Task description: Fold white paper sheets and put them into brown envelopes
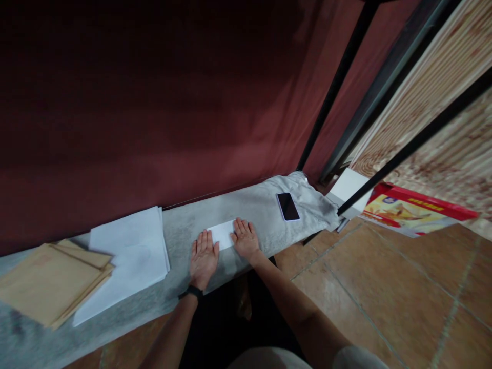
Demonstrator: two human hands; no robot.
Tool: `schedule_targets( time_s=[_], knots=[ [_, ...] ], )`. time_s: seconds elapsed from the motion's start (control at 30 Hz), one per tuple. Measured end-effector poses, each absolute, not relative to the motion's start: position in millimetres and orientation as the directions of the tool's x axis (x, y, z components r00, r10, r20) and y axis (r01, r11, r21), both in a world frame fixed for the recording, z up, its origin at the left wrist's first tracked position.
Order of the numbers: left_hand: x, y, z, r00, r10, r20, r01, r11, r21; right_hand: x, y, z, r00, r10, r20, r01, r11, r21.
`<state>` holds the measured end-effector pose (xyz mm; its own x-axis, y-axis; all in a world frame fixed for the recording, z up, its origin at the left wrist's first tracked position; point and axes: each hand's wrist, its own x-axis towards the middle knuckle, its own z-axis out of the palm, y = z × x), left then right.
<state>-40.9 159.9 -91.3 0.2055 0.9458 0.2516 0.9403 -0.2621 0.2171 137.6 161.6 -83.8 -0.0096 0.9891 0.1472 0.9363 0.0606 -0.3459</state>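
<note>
The left hand (203, 260) lies palm down at the left end of a small white paper rectangle (222, 235), fingers extended and pressed together, clenching nothing. The right hand (245, 239) is likewise flat and unclenched at its right end, fingertips on the paper. The rectangle lies between the hands on a long, narrow surface covered in grey cloth (179, 225).

Clock positions are taken from the rectangle. At 2 o'clock, a dark-screened phone with a pale edge (288, 207) lies on the cloth. At 9 o'clock is a stack of large white paper sheets (130, 256). Beyond it, between 8 and 9, a pile of flat brown paper envelopes (48, 282) overlaps the sheets; their contents cannot be seen.

Off the surface, between 2 and 3 o'clock, stands a white box-like object (350, 187), interior not visible. Beside it, near 3, is a red and yellow printed cardboard box (411, 211); contents cannot be determined. The floor is brown tile (369, 271). A dark red wall-like panel (172, 113) rises at 12. Black metal bars (334, 92) slant across at 1 to 2.
</note>
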Motion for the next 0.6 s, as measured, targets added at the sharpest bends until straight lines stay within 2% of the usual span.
schedule_targets(
  time_s=[0.23, 0.6],
  knots=[
    [-40.0, 161.8, -90.8, 0.216, 0.954, 0.208, 0.959, -0.247, 0.138, 144.2, 161.4, -83.0, -0.008, 0.993, 0.12, 0.951, 0.045, -0.307],
    [-38.6, 164.0, -88.1, 0.211, 0.957, 0.199, 0.958, -0.243, 0.151, 145.0, 162.6, -75.5, 0.004, 0.996, 0.089, 0.957, 0.022, -0.29]
  ],
)
